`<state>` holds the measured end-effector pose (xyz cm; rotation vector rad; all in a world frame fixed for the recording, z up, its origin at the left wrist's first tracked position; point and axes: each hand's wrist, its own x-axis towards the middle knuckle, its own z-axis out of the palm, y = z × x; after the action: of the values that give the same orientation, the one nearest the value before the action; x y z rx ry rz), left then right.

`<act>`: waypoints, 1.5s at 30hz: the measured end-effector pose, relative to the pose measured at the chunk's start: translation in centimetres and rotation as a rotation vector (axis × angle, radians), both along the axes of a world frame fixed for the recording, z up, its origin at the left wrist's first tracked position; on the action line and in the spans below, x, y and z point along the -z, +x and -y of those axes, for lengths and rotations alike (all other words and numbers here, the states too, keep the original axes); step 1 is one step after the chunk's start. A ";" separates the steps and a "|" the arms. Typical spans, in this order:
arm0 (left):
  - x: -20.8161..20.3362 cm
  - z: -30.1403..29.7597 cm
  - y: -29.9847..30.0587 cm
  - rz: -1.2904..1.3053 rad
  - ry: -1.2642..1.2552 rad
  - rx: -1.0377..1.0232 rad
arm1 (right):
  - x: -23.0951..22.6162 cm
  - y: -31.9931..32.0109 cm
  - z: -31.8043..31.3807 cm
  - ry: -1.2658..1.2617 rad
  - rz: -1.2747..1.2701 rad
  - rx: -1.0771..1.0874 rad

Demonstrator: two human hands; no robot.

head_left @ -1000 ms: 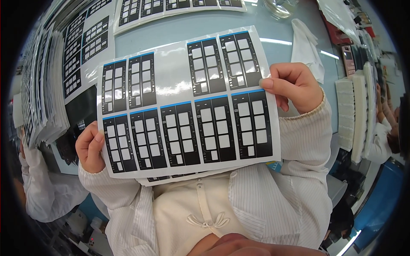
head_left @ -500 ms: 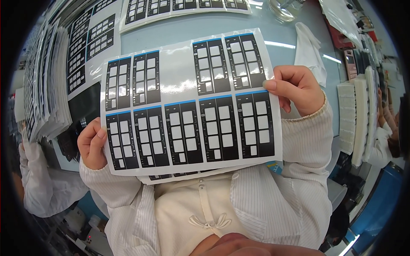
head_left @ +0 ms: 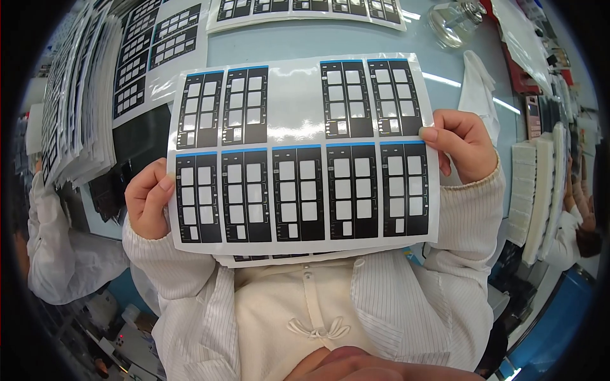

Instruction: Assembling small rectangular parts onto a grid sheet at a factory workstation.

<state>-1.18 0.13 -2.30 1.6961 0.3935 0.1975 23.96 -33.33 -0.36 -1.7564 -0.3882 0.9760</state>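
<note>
Between both hands I hold up a glossy white sticker sheet point(head_left: 294, 105) with two rows of black labels. Each label has a blue top edge and small pale windows. A gap without a label shows in the middle of the upper row. My left hand point(head_left: 149, 198) pinches the sheet's left edge, thumb in front. My right hand point(head_left: 464, 143) pinches the right edge near mid-height; its other fingers curl behind the sheet. Below the sheet's lower edge, part of another stack of sheets point(head_left: 283, 258) shows near my body.
A pile of similar sheets point(head_left: 311, 22) lies at the far side of the table. Upright stacked sheets point(head_left: 86, 95) stand at the left beside more label sheets point(head_left: 171, 38). At the far right are a glass bottle point(head_left: 452, 28), a white cloth point(head_left: 476, 82) and white foam blocks point(head_left: 540, 184).
The held sheet appears more level now and a little further right in view, along with both hands. The whole view has shifted slightly. Both grips stay the same.
</note>
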 end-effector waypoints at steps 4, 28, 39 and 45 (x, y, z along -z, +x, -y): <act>0.2 0.0 -0.1 -0.016 -0.014 -0.022 | 0.1 0.1 -0.1 -0.022 0.009 -0.005; -0.3 0.7 0.0 -0.034 -0.007 -0.018 | 0.5 0.3 0.9 0.054 -0.007 -0.006; -0.8 0.3 -0.1 -0.048 -0.139 0.068 | 1.1 0.5 1.1 0.130 -0.013 0.061; -0.6 0.1 -0.2 -0.078 -0.190 0.069 | 1.1 1.5 1.6 0.063 -0.079 0.023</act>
<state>-1.39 -0.01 -1.71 1.5303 0.3979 0.0419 25.46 -34.90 -1.48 -1.6572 -0.3441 1.0036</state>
